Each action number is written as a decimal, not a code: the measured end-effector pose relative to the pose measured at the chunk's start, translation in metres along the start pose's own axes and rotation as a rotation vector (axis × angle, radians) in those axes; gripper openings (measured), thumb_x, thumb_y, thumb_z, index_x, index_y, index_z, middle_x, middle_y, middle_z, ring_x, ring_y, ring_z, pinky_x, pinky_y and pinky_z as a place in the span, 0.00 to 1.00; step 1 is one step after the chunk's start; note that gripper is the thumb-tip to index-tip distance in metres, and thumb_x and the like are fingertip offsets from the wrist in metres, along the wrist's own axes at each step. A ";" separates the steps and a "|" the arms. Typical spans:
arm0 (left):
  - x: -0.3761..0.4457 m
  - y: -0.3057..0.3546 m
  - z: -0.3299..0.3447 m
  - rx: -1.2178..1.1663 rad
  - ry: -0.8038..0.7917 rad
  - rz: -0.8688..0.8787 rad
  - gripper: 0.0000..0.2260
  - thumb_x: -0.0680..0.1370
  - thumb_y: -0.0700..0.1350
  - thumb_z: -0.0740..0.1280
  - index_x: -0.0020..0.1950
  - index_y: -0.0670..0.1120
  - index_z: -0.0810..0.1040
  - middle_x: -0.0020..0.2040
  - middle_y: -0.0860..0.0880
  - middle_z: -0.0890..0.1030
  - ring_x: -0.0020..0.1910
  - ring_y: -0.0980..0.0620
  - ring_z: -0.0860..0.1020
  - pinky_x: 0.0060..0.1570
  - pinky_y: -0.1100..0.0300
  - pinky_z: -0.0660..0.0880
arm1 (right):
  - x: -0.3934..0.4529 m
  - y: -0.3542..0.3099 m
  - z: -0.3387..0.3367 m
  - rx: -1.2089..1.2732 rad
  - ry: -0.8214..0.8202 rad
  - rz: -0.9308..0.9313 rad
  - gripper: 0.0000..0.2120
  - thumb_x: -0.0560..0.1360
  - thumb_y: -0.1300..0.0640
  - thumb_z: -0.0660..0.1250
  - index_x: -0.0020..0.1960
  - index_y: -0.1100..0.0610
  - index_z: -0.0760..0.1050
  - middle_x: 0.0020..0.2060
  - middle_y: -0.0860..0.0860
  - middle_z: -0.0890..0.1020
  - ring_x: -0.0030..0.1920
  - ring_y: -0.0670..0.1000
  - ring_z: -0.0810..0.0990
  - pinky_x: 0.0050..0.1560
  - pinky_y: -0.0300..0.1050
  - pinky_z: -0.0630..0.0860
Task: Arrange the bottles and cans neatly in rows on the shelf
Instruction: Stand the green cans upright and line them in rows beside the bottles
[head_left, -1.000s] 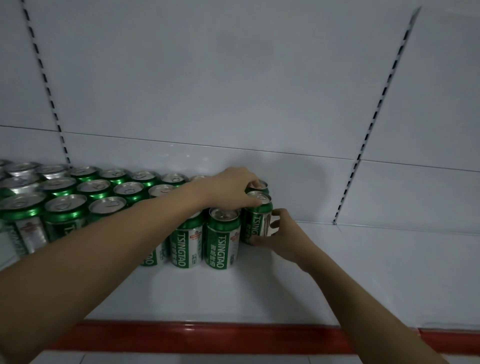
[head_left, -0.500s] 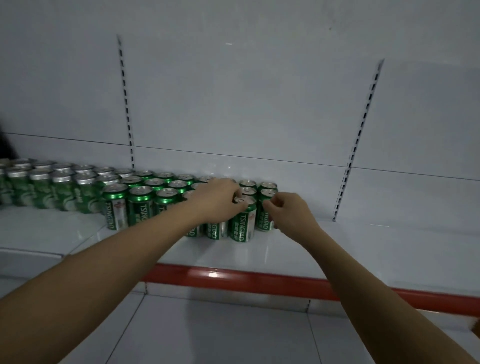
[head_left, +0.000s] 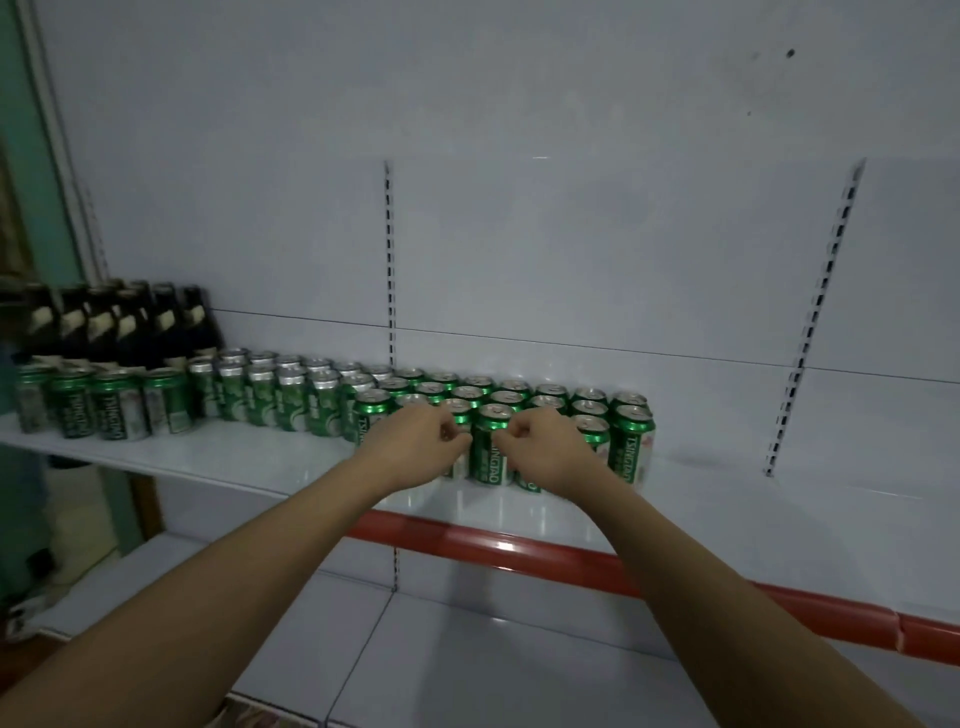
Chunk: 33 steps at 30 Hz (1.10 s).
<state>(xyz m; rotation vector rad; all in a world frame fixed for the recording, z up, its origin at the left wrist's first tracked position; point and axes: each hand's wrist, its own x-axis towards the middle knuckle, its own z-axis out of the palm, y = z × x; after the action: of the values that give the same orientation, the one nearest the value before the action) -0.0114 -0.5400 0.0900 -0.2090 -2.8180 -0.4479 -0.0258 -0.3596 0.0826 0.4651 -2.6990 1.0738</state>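
Shelf (head_left: 779, 519): white, red front strip; its right part carries no stock, so there is room if more is to come.
Dark bottles (head_left: 124, 322): ranked at the far left against the back panel; they look settled.
Green cans (head_left: 291, 395): the block runs in rows from the left to mid-shelf, upright and close-packed; most of your arranging appears done.
Front can (head_left: 491, 447): stands proud of the block, between your hands; judged to be the item left to align.
Your left hand (head_left: 423, 447): fingers curled at the can beside it; whether it grips, I cannot tell.
Your right hand (head_left: 550, 449): likewise curled against the front can; hold unconfirmed.
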 end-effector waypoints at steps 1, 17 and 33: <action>-0.005 -0.011 -0.003 -0.001 -0.002 -0.020 0.13 0.80 0.59 0.62 0.49 0.52 0.80 0.40 0.55 0.81 0.39 0.55 0.77 0.40 0.58 0.73 | 0.003 -0.008 0.009 0.000 -0.019 -0.014 0.18 0.79 0.52 0.65 0.39 0.65 0.77 0.31 0.58 0.75 0.31 0.52 0.73 0.36 0.45 0.72; -0.073 -0.270 -0.075 -0.022 0.045 -0.291 0.13 0.80 0.57 0.62 0.55 0.51 0.81 0.52 0.52 0.82 0.50 0.52 0.78 0.52 0.53 0.77 | 0.054 -0.191 0.224 0.051 -0.245 -0.133 0.15 0.78 0.50 0.65 0.45 0.62 0.80 0.40 0.58 0.85 0.42 0.59 0.83 0.48 0.58 0.82; -0.092 -0.412 -0.086 -0.134 0.125 -0.385 0.11 0.80 0.53 0.63 0.56 0.51 0.81 0.51 0.53 0.82 0.48 0.52 0.79 0.48 0.54 0.78 | 0.092 -0.261 0.350 0.053 -0.322 -0.091 0.13 0.77 0.52 0.66 0.42 0.62 0.79 0.40 0.59 0.84 0.40 0.59 0.82 0.47 0.56 0.81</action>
<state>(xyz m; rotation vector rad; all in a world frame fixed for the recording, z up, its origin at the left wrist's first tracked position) 0.0212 -0.9647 0.0247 0.3314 -2.7047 -0.7064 -0.0412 -0.8019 0.0243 0.8262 -2.8909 1.1330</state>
